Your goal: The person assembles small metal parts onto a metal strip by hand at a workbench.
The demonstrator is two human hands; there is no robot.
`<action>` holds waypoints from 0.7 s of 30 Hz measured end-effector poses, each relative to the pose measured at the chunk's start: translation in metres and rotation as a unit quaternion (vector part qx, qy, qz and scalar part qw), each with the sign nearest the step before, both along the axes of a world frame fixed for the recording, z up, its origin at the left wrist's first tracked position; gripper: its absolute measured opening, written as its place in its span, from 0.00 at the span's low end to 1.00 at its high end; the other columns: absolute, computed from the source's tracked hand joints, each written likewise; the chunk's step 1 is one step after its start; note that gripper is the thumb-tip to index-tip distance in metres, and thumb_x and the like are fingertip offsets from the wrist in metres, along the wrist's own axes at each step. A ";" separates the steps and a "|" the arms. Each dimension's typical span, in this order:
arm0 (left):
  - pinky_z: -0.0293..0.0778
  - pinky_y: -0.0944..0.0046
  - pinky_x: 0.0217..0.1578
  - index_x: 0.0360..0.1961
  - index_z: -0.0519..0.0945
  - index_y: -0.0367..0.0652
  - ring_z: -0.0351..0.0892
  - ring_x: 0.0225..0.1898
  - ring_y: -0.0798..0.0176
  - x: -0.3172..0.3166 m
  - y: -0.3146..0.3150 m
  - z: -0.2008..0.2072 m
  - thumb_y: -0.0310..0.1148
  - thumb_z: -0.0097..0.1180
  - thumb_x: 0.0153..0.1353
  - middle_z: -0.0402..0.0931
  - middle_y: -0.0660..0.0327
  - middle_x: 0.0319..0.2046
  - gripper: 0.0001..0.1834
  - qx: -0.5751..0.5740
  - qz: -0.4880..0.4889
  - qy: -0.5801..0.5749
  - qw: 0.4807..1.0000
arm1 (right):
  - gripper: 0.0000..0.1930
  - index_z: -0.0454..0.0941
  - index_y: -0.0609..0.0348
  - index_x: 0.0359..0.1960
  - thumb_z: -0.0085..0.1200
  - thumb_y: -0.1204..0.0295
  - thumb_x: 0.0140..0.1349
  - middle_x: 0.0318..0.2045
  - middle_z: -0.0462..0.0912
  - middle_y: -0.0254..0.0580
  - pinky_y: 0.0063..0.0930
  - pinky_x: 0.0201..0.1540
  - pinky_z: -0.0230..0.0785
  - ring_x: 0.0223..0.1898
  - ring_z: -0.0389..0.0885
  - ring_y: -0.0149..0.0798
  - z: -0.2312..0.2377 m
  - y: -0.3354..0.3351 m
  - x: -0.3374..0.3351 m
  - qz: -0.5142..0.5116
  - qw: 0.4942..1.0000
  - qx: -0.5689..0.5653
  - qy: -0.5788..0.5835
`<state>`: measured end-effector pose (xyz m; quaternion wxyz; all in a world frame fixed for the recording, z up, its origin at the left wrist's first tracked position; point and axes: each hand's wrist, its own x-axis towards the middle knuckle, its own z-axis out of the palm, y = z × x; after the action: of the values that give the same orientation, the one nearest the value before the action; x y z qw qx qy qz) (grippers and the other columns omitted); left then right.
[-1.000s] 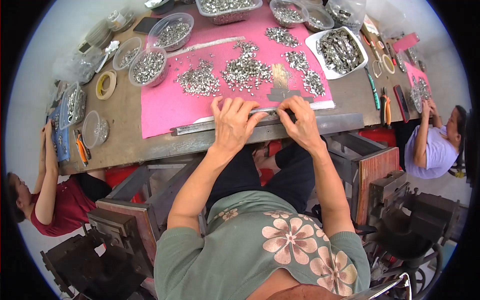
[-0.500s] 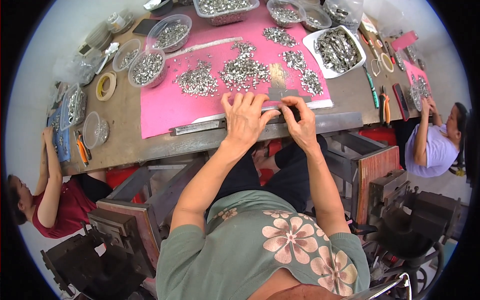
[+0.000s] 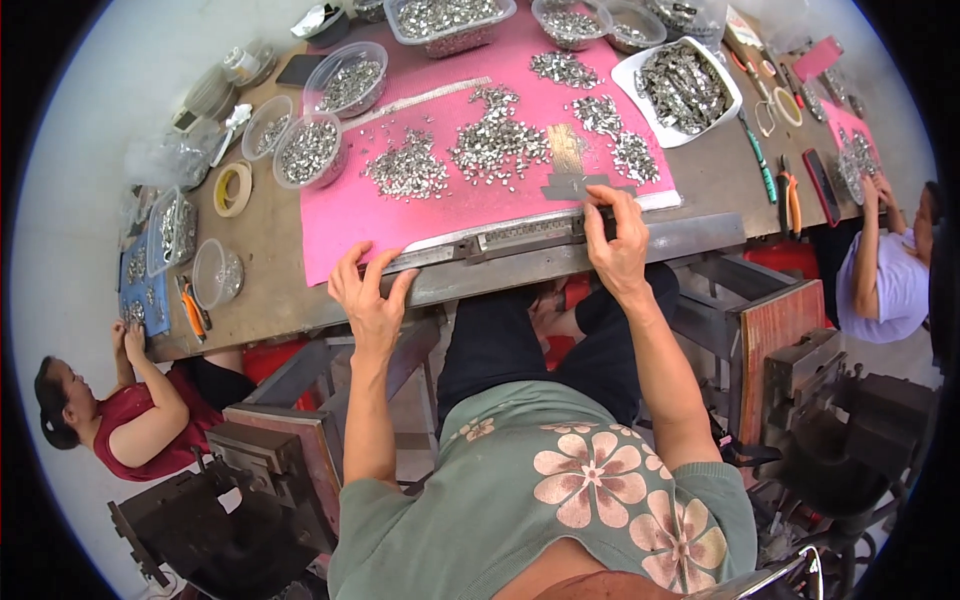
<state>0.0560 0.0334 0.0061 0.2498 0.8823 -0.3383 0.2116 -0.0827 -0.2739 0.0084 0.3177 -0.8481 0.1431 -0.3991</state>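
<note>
At bench edge (image 3: 480,284) | left fingers (image 3: 378,267) pinch metal bar (image 3: 530,236) | right fingers (image 3: 597,232) pinch opposite end

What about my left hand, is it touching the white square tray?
No, your left hand is at the left end of the long grey metal bar, apart from the white square tray.

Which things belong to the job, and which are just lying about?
In hand:
long grey metal bar, left hand and right hand on it
probably silvery metal bits heaped on the pink mat

Apparently lying about:
round cream tape roll
orange-handled pliers, right side
</note>
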 end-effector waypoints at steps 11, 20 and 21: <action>0.77 0.52 0.45 0.48 0.79 0.40 0.79 0.42 0.47 -0.038 -0.070 0.105 0.24 0.72 0.54 0.77 0.55 0.40 0.21 -0.062 -0.290 0.206 0.933 | 0.17 0.78 0.62 0.51 0.58 0.85 0.59 0.34 0.81 0.43 0.37 0.46 0.71 0.36 0.79 0.45 -0.012 -0.004 -0.014 -0.044 0.998 -0.027 -0.043; 0.60 0.48 0.51 0.58 0.84 0.59 0.69 0.46 0.55 -0.031 -0.128 0.017 0.42 0.70 0.57 0.71 0.60 0.43 0.25 0.013 -0.192 0.029 0.981 | 0.13 0.82 0.68 0.50 0.58 0.82 0.64 0.39 0.81 0.48 0.40 0.48 0.71 0.41 0.80 0.50 -0.008 0.012 -0.037 -0.043 0.999 -0.014 0.023; 0.60 0.48 0.51 0.58 0.84 0.59 0.69 0.46 0.55 -0.031 -0.126 0.012 0.42 0.70 0.57 0.71 0.60 0.43 0.25 0.010 -0.190 0.026 0.981 | 0.13 0.82 0.67 0.50 0.56 0.84 0.65 0.41 0.82 0.49 0.35 0.45 0.75 0.39 0.82 0.48 0.000 0.020 -0.034 -0.018 0.996 0.083 -0.011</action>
<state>0.0249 -0.0922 0.0179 0.2853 0.8094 -0.4955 0.1339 -0.1171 -0.2537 0.0085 0.3813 -0.8117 0.1874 -0.4008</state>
